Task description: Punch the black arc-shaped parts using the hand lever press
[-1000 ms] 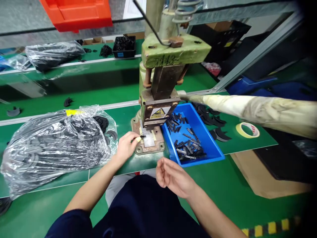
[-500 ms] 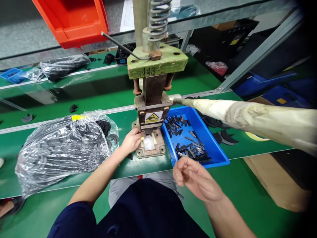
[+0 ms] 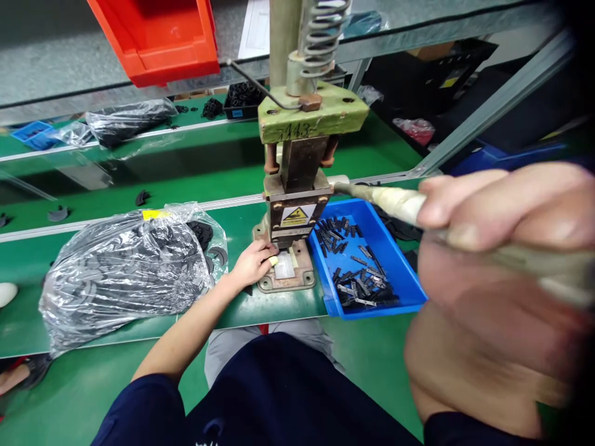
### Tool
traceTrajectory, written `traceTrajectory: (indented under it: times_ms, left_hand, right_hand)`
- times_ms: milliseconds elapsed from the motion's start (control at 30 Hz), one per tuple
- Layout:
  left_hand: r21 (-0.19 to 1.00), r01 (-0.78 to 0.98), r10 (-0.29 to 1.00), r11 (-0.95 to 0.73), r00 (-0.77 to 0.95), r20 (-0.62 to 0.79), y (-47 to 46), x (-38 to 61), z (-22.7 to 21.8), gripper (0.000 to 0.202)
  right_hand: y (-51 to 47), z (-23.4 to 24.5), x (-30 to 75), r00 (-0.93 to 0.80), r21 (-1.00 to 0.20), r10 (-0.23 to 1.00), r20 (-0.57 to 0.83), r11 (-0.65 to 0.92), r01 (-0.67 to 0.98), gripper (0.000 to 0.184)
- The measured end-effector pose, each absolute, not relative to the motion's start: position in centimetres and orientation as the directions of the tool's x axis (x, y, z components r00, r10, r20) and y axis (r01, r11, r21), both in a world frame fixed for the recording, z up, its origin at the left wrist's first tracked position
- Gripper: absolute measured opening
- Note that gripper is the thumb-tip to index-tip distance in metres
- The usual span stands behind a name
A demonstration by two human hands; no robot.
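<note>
My left hand [image 3: 253, 261] rests at the base of a green hand press [image 3: 302, 161], fingers pinched at the plate [image 3: 284, 267] under the ram, a yellow cot on one fingertip. What it pinches is too small to name. My right hand [image 3: 502, 260] is close to the camera, wrapped round the cloth-covered press lever [image 3: 390, 201]. Right of the press stands a blue tray [image 3: 400, 279] with several small black parts [image 3: 357, 272].
A clear plastic bag [image 3: 125, 269] of black curved parts lies left of the press on the green bench [image 3: 83, 384]. An orange bin [image 3: 158, 37] hangs above. More bags [image 3: 130, 114] and a black tray [image 3: 242, 96] sit on the far bench.
My right hand rose from in front of my lap and took hold of the press lever. My left hand moved in under the ram. The view shifted slightly.
</note>
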State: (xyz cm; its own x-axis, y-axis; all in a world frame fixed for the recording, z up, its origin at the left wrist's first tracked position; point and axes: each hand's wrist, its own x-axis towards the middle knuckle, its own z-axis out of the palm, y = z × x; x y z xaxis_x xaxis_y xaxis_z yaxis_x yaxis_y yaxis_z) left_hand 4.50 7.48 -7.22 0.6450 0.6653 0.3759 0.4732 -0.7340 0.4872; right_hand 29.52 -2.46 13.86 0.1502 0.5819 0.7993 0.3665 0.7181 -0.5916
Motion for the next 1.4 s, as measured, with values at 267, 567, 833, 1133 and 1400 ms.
traceTrajectory:
  times_ms: [267, 567, 833, 1133, 1400]
  left_hand:
    - [0.514, 0.439, 0.660, -0.737, 0.631, 0.408, 7.4, 4.6, -8.0, 0.027]
    - [0.584, 0.545, 0.787, -0.602, 0.527, 0.319, 6.1, -0.9, -5.2, 0.026]
    - [0.401, 0.712, 0.745, -0.576, 0.659, -0.100, 1.8, -4.5, -5.9, 0.034]
    - [0.571, 0.805, 0.821, -0.162, 0.431, -0.375, 2.7, -2.0, -4.4, 0.014]
    - [0.955, 0.057, 0.942, 0.291, 0.159, -0.296, 5.6, 3.9, -4.6, 0.048]
  right_hand:
    - [-5.6, 2.7, 26.5, 0.312, -0.468, 0.356, 0.881, 0.755, 0.459, 0.039]
    - [-5.2, 0.3, 26.1, 0.388, -0.453, 0.284, 0.877, 0.758, 0.468, 0.033]
    - [-4.8, 0.2, 26.0, 0.390, -0.410, 0.245, 0.887, 0.808, 0.424, 0.036]
    - [-4.8, 0.1, 26.7, 0.352, -0.366, 0.240, 0.905, 0.861, 0.353, 0.030]
    - [-5.3, -0.5, 27.0, 0.336, -0.394, 0.276, 0.900, 0.846, 0.360, 0.025]
